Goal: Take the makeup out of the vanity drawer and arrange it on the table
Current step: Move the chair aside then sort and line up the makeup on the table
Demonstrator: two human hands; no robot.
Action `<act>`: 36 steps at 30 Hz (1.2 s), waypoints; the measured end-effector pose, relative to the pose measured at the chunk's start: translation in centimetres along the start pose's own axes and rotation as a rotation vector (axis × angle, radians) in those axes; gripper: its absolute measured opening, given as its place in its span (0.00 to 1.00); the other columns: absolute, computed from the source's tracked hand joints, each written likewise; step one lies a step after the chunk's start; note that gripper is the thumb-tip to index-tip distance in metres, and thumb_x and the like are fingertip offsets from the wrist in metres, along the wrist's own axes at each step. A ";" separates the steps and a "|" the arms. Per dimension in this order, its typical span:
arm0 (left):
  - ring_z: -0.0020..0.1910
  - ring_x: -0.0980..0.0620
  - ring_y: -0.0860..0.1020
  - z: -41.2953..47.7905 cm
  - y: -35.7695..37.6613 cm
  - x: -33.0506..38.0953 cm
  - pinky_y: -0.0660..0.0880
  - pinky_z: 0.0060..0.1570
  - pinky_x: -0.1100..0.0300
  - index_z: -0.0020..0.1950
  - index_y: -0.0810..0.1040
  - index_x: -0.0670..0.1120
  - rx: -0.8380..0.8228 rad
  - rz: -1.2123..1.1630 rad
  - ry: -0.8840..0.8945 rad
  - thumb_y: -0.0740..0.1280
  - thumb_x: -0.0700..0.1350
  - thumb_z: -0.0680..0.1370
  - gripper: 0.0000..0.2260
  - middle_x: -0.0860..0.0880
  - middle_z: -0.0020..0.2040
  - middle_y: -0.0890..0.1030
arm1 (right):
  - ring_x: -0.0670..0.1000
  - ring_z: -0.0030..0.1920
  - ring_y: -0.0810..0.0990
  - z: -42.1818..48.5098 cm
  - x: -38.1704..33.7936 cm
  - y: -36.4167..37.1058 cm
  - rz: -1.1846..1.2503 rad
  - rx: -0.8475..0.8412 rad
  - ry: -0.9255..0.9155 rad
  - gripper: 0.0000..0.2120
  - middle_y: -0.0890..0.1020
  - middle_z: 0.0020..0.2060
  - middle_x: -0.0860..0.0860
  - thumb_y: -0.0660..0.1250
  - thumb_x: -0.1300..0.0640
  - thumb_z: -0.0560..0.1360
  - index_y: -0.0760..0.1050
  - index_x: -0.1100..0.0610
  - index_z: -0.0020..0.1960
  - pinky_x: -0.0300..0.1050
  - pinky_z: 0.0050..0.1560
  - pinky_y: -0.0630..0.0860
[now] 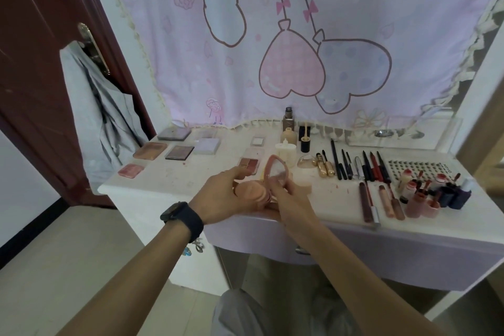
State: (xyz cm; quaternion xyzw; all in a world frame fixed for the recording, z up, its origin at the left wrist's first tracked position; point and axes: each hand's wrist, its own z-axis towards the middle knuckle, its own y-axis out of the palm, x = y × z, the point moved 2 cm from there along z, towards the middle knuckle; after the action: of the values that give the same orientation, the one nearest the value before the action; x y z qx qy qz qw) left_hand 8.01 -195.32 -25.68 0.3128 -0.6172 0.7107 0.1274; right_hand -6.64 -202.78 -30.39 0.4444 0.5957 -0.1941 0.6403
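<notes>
The right hand (289, 199) hides the open compact (252, 191)'s near edge

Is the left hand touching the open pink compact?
Touching. The head view shows the left hand gripping the base of the open pink compact.

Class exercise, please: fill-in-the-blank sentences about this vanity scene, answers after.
The compact held by the left hand and right hand is ____, showing its puff.
The watch sits on the ____ wrist.
The pencils lie to the compact's ____.
The cloth shows two ____-shaped balloons.
Missing words: open, left, right, heart.
</notes>
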 end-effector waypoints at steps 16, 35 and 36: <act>0.56 0.59 0.76 -0.8 1.7 -0.7 0.72 0.53 0.68 0.64 0.77 0.56 0.156 -0.091 0.052 0.78 0.58 0.68 0.26 0.58 0.59 0.77 | 0.56 0.53 0.86 0.0 0.2 -0.2 0.067 -0.017 -0.004 0.12 0.87 0.52 0.55 0.63 0.52 0.83 0.78 0.55 0.63 0.51 0.48 0.84; 0.44 0.52 0.77 0.4 -1.7 -4.8 0.72 0.39 0.57 0.44 0.79 0.51 0.294 0.101 -0.271 0.72 0.66 0.67 0.19 0.52 0.44 0.80 | 0.36 0.48 0.81 -1.9 -0.3 -5.9 -0.702 0.296 -0.430 0.12 0.81 0.51 0.38 0.68 0.50 0.80 0.75 0.46 0.63 0.30 0.43 0.78; 0.45 0.50 0.77 0.7 -1.6 -5.2 0.71 0.39 0.57 0.44 0.78 0.51 0.302 0.129 -0.315 0.70 0.66 0.67 0.20 0.50 0.46 0.80 | 0.38 0.50 0.81 -2.0 0.1 -6.6 -0.766 0.353 -0.473 0.12 0.81 0.52 0.40 0.68 0.51 0.80 0.75 0.48 0.62 0.29 0.44 0.76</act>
State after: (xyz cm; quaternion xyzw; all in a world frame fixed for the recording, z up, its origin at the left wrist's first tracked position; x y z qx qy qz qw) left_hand 13.08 -194.60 -27.51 0.3951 -0.5349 0.7440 -0.0647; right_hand -12.94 -204.67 -32.51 0.2387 0.5127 -0.6096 0.5555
